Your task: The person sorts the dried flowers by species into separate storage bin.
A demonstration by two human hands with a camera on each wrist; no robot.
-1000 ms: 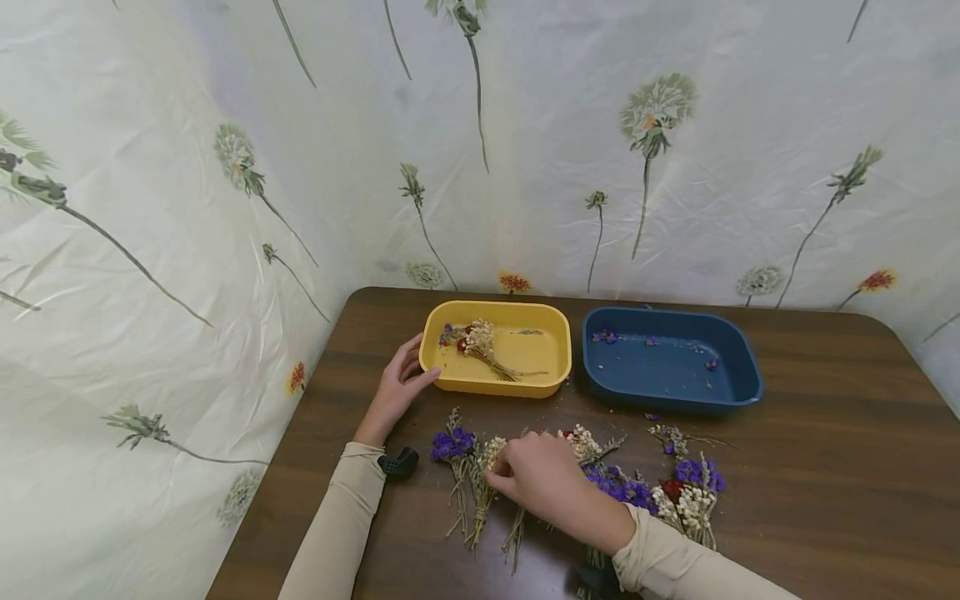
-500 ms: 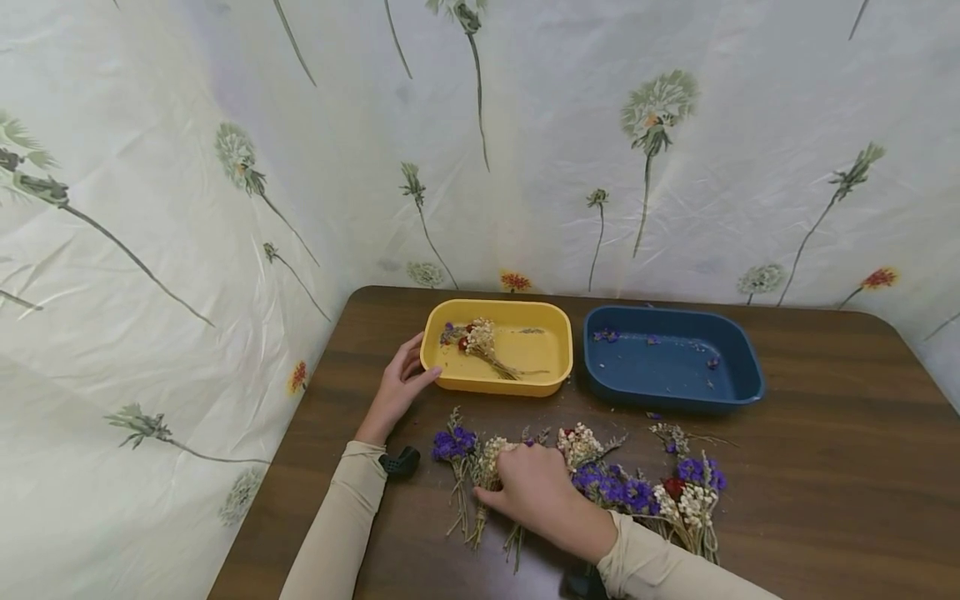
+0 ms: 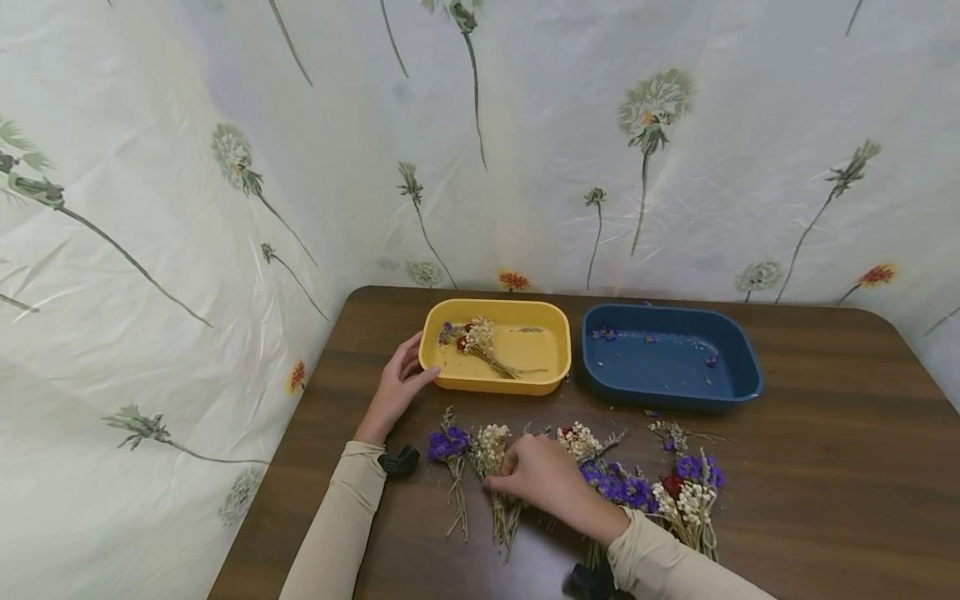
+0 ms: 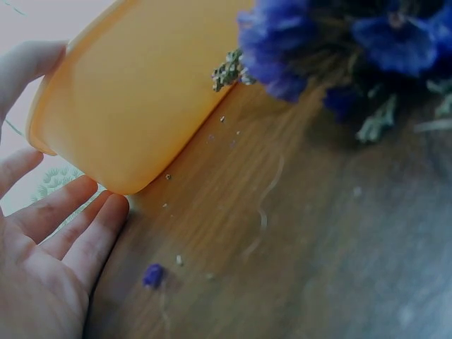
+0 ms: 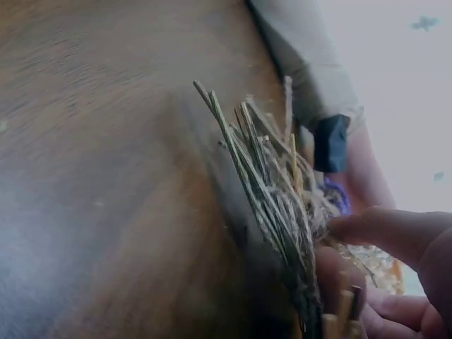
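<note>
My left hand (image 3: 397, 387) rests against the left end of the yellow tray (image 3: 555, 385), its thumb at the front corner and its fingers along the outer wall. In the left wrist view the fingers (image 4: 95, 233) lie fairly straight against the tray. My right hand (image 3: 551, 479) pinches the stems of a dried flower bunch (image 3: 491, 446) with cream heads. Thumb and fingers close on the stems (image 5: 272, 191) in the right wrist view. Just left of it lies a purple dried bunch (image 3: 448, 446). Inside the yellow tray is a cream and red bunch (image 3: 480, 337).
A blue tray (image 3: 675, 396) with purple petals and crumbs stands right of the yellow one. Several more dried bunches, including purple flowers (image 3: 618, 487) and a red and cream bunch (image 3: 690, 500), lie along the wooden table (image 3: 825, 433). A flower-print curtain (image 3: 525, 125) hangs behind.
My right hand has reached left to the cream bunch and now holds it by the stems, whose ends have shifted right. The left hand stays at the yellow tray.
</note>
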